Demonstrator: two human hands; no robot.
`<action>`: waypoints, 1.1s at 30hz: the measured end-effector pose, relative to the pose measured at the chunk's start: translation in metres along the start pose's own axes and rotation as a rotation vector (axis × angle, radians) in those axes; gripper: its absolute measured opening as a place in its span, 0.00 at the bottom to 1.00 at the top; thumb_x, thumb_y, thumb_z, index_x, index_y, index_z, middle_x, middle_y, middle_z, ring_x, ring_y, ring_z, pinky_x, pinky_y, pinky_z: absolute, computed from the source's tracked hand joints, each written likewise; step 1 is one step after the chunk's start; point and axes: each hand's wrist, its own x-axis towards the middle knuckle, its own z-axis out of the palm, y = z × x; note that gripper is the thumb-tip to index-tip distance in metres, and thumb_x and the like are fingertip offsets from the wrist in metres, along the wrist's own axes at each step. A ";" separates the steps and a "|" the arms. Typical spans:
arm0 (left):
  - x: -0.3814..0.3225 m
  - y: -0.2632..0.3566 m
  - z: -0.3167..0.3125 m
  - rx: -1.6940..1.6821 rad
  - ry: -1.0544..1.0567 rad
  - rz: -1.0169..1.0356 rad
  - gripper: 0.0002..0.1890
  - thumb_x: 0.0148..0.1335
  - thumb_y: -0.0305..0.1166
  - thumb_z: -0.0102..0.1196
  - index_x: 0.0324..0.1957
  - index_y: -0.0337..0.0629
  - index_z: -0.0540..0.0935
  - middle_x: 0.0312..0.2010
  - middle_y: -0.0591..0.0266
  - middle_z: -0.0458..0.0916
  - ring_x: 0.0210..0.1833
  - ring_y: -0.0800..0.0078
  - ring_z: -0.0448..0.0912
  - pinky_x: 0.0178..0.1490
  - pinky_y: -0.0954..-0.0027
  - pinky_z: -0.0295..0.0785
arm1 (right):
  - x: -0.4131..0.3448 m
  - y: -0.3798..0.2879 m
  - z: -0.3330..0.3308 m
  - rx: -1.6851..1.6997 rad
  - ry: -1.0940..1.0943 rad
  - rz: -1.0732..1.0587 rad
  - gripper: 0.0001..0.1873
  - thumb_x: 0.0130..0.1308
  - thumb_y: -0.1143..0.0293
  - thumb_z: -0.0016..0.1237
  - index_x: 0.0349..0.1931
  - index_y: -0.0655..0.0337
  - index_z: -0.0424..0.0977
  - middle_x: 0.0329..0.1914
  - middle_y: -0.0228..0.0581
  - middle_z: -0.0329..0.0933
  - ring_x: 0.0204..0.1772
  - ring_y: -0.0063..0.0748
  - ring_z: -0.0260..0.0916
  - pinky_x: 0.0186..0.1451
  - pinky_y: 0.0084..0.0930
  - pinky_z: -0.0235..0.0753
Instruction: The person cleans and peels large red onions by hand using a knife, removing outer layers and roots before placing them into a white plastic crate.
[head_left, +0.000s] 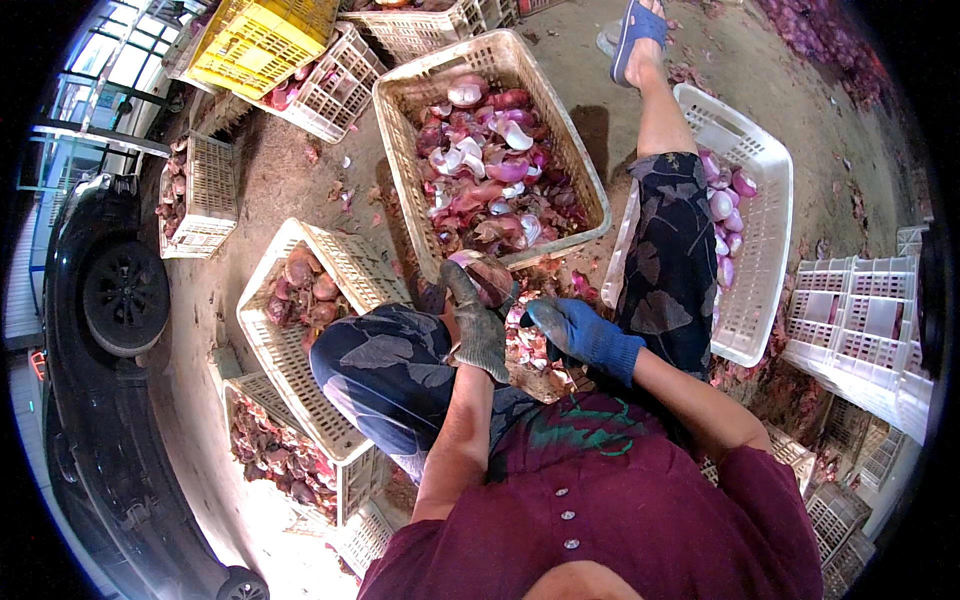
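Note:
My left hand (476, 322), in a dirty grey glove, grips a red onion (487, 279) at the near edge of a plastic crate (585, 161) of onion skins and peeled-off layers (487, 172). Just right of it is my right hand (574, 330) in a blue knitted glove, its fingers curled; a dark thing shows at the fingertips, too small to name, and whether the hand grips it is unclear. Peeled onions (724, 214) lie in a white crate (776, 225) beyond my right leg. Unpeeled onions (304, 289) fill part of a tilted crate (341, 439) at the left.
Onion scraps (532, 345) litter the floor between my legs. A yellow crate (255, 45) sits on other crates at the upper left. Stacked white crates (855, 322) stand at the right. A black car (112, 375) is at the far left. More onions (832, 45) lie at the upper right.

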 end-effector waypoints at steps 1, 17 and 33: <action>0.002 -0.001 -0.001 -0.015 -0.001 -0.009 0.31 0.58 0.68 0.54 0.47 0.51 0.74 0.41 0.64 0.76 0.42 0.63 0.78 0.53 0.50 0.78 | -0.001 -0.007 0.000 0.015 -0.013 0.046 0.17 0.73 0.59 0.44 0.46 0.65 0.75 0.32 0.36 0.76 0.31 0.18 0.68 0.34 0.23 0.71; 0.004 -0.008 0.021 -0.137 0.023 -0.116 0.44 0.61 0.69 0.47 0.68 0.45 0.62 0.62 0.51 0.69 0.61 0.51 0.74 0.60 0.46 0.75 | 0.018 0.008 -0.032 -0.150 0.024 -0.017 0.20 0.70 0.67 0.47 0.58 0.67 0.70 0.41 0.41 0.80 0.39 0.29 0.77 0.47 0.28 0.76; -0.024 0.000 0.022 -0.226 -0.169 -0.144 0.39 0.60 0.67 0.50 0.58 0.42 0.70 0.52 0.53 0.76 0.56 0.59 0.75 0.66 0.56 0.70 | 0.068 0.031 -0.018 0.036 -0.062 0.067 0.22 0.74 0.49 0.41 0.52 0.60 0.72 0.36 0.37 0.78 0.24 0.23 0.72 0.20 0.22 0.69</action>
